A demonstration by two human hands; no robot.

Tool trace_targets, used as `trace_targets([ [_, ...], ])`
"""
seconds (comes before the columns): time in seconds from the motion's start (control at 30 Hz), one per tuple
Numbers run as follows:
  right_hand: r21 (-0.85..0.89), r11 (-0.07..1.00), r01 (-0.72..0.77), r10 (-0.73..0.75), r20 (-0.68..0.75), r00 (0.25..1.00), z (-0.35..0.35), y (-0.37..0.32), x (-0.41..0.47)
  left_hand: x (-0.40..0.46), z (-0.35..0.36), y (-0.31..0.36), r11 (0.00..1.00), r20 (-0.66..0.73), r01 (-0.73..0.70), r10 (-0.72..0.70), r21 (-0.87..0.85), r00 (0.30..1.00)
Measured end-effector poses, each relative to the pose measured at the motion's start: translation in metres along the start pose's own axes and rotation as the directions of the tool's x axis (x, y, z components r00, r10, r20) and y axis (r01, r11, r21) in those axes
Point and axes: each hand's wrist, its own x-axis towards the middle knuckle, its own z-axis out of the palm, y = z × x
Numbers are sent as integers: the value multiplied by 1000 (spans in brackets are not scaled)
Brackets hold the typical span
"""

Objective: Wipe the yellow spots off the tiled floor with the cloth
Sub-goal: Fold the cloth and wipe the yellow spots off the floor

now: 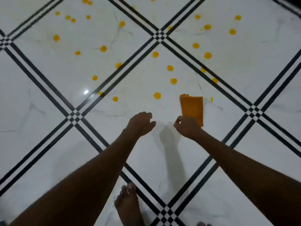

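A folded orange cloth [192,107] lies flat on the white tiled floor [48,103], just right of centre. My right hand [187,127] is over the cloth's near edge with fingers curled and thumb and forefinger nearly touching; it hides that edge, so I cannot tell whether it grips the cloth. My left hand [140,123] hovers to the left of it, fingers loosely apart, holding nothing. Several yellow spots dot the tiles beyond the hands; the nearest ones [157,95] [115,99] lie just past the cloth and the left hand.
Black double stripes [114,82] cross the glossy floor diagonally and meet in checkered squares [75,117]. My bare foot [128,206] stands at the bottom centre, with toes of the other foot [202,224] at the frame's lower edge.
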Motion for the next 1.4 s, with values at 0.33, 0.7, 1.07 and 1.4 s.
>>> trace_targets([
  [0.33,420,721,-552,672,-227,705,10,34,59,59,31,-5,945,-292,-91,187,314,938],
  [0.7,315,949,-20,180,-488,854,-23,20,49,70,-5,12,997,-296,-38,16,-68,955],
  [1.07,190,862,469,-441,-173,881,-112,-45,12,38,-139,44,797,274,7,199,-603,941],
  [1.4,166,900,403,-412,22,911,-138,-34,25,24,-135,33,938,-92,-300,288,-171,953],
])
